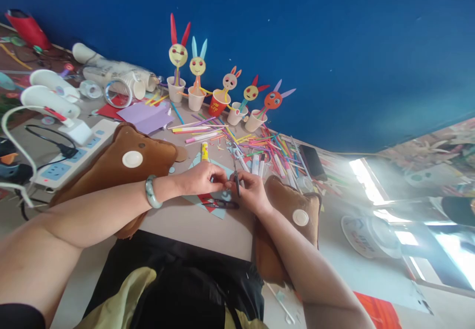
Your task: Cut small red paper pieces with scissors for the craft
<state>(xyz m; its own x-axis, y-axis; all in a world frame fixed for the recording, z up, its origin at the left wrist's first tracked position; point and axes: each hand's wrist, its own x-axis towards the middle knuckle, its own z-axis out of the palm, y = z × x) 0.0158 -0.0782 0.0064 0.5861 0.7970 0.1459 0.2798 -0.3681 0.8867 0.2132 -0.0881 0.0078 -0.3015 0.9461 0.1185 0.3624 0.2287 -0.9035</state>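
My left hand, with a jade-coloured bangle at the wrist, is closed in a pinch. Its fingertips meet those of my right hand; whatever they pinch is too small to make out. In my right hand is a slim dark pointed tool, held upright; its exact kind is unclear. Below the hands lie black-handled scissors on light blue paper, beside a red paper scrap. A yellow glue stick stands just beyond my left hand.
Brown cushions lie under both forearms. Behind are scattered coloured sticks and markers, purple paper, and several paper cups with rabbit-faced figures along the blue wall. A power strip with cables is at left, a phone at right.
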